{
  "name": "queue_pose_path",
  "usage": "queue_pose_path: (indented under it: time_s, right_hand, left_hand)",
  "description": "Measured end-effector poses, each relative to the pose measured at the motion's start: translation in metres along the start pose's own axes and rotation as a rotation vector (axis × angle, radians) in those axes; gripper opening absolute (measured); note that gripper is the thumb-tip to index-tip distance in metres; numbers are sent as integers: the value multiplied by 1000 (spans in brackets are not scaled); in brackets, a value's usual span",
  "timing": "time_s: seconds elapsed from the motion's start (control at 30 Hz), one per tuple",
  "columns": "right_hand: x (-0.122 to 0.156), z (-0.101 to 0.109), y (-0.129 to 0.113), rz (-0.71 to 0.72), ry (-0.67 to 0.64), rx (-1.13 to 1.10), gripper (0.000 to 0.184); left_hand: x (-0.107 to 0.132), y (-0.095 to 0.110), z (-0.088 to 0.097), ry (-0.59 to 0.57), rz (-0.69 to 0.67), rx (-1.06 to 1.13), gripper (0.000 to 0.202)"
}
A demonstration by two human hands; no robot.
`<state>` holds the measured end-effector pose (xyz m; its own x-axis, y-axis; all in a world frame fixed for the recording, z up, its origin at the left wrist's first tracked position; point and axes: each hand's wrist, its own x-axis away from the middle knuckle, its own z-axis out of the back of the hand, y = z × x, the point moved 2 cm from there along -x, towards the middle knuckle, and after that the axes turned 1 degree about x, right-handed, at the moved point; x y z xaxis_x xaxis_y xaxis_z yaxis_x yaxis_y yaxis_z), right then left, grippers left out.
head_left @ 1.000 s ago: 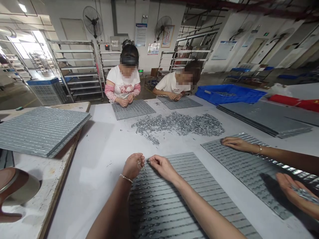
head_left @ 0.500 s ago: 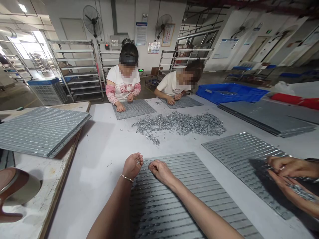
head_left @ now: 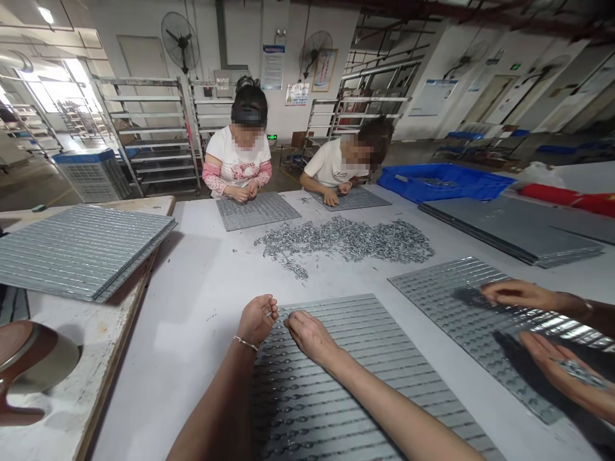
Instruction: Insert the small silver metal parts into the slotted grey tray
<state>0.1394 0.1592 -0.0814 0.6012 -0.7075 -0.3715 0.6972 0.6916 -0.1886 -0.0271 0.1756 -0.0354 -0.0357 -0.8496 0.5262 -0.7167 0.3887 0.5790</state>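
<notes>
A grey ribbed tray (head_left: 365, 358) lies on the white table right in front of me, its grooves holding small metal parts. My left hand (head_left: 256, 318) rests at the tray's far left corner, curled into a loose fist with small metal pieces poking out between the fingers. My right hand (head_left: 310, 333) sits just beside it on the tray's far edge, fingertips pinched together and pressed down on a groove; what it pinches is too small to make out. A pile of small shiny metal parts (head_left: 350, 240) lies beyond the tray in the table's middle.
A co-worker's hands (head_left: 516, 294) work over a second tray (head_left: 461, 307) at right, one palm holding parts. Two people sit across the table at their own trays (head_left: 257, 210). Stacked trays (head_left: 81, 246) lie left, a blue bin (head_left: 442, 180) and flat grey panels (head_left: 519, 227) right.
My right hand drew back slightly from the left and pressed down on the tray. The co-worker's far hand pulled back, then reached out over the second tray again.
</notes>
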Motion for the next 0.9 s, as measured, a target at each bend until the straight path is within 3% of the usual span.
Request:
queue_pose_path:
  time_s: [0.17,0.3,0.43,0.53,0.7,0.9]
  right_hand:
    - [13,-1,-4,38,63,20,31]
    - [17,10,-4,39,44,-121,33]
    - [8,37,1,-171,140,-345,31]
    - [-4,57,-3,-311,225,-403,26]
    - [-21,62,-21,-189,142,-362,25]
    - [-25,66,-26,-94,77,-325,24]
  left_hand:
    - [-3,-1,3,6,-9,11,13]
    - [-2,-1,2,5,-8,24,13]
    - [4,-3,-4,-40,30,36,14]
    - [12,-7,-12,-146,91,30,33]
    - [25,-15,-23,-341,135,-32,64]
    - [28,-10,-25,-215,49,-34,59]
